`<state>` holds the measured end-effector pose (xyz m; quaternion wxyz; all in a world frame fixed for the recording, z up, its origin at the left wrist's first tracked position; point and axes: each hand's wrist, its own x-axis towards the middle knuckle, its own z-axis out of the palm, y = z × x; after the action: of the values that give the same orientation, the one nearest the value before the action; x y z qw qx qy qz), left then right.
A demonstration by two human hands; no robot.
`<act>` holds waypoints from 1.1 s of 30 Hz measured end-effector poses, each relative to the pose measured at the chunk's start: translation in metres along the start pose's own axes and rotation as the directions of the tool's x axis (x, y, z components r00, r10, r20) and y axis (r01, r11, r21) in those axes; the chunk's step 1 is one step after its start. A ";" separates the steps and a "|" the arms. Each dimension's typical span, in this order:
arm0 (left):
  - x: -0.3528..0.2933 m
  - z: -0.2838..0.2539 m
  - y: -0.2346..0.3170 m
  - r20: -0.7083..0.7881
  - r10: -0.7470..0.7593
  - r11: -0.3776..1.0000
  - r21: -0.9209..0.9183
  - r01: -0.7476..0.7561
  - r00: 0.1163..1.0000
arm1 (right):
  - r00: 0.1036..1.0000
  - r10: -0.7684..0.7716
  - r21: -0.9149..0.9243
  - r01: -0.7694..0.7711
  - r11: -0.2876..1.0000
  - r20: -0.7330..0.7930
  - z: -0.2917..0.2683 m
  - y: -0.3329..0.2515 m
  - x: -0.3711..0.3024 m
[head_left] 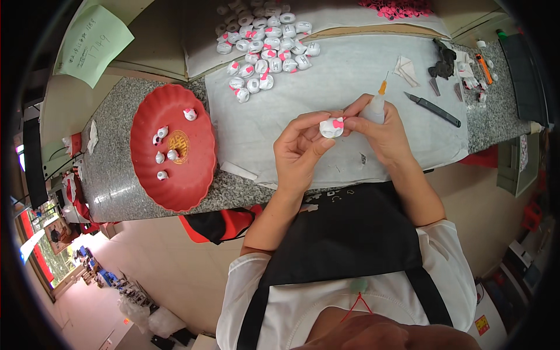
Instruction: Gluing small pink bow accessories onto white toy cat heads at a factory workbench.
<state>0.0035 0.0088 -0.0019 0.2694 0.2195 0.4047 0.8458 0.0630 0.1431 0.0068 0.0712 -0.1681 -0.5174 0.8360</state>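
My left hand (296,153) pinches a small white cat-shaped toy head (330,130) between thumb and fingers, above the paper-covered bench. A pink bow (338,123) sits on the upper right of the toy head. My right hand (386,135) reaches in from the other side, its thumb and forefinger touching the head beside the bow. That same hand also keeps hold of a translucent squeeze bottle (375,109) with an orange needle tip, which points up and away from the toy head. The right hand's lower fingers are partly hidden behind the bottle.
Many white toy heads (269,53) lie heaped at the back. Pink pieces (396,8) are piled farther right. A red scalloped tray (146,169) with several heads stands at left. A craft knife (433,109), dark cloth (445,58) and white scrap (406,71) lie right.
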 end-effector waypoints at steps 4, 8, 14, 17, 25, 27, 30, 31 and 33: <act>0.001 -0.001 -0.001 -0.056 0.050 0.997 0.066 -0.046 0.997 | 0.997 -0.069 -0.075 0.068 0.995 -0.016 -0.005 -0.009 -0.006; 0.001 0.000 -0.001 -0.092 0.084 0.957 0.285 -0.054 0.992 | 0.992 -0.130 -0.110 0.130 0.985 0.011 -0.001 -0.023 -0.018; 0.001 0.002 -0.003 -0.023 0.138 0.902 0.417 -0.116 0.990 | 0.992 -0.107 -0.102 0.114 0.988 0.072 0.006 -0.019 -0.015; 0.001 0.000 -0.004 0.023 0.130 0.886 0.446 -0.126 0.991 | 0.996 -0.076 -0.086 0.080 0.993 0.050 0.004 -0.015 -0.014; -0.001 -0.001 -0.001 0.034 0.086 0.944 0.315 -0.093 0.996 | 0.994 -0.088 -0.112 0.094 0.989 0.057 0.004 -0.012 -0.015; 0.001 0.001 0.001 0.027 0.063 0.977 0.204 -0.067 0.998 | 0.979 -0.190 -0.185 0.200 0.962 0.070 0.005 -0.010 -0.015; 0.001 -0.002 0.002 0.017 0.012 0.996 0.088 -0.013 1.000 | 0.956 -0.288 -0.236 0.293 0.927 0.054 0.010 -0.013 -0.013; 0.001 -0.004 0.001 0.015 0.011 0.996 0.086 -0.012 1.000 | 0.957 -0.286 -0.237 0.290 0.927 0.054 0.011 -0.013 -0.013; 0.000 -0.007 -0.002 0.023 -0.010 0.997 0.077 0.008 1.000 | 0.963 -0.238 -0.248 0.262 0.933 0.123 0.013 -0.012 -0.013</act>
<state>0.0000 0.0058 -0.0080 0.2691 0.2377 0.4346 0.8259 0.0696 0.1342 0.0257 0.1308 -0.0707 -0.6430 0.7513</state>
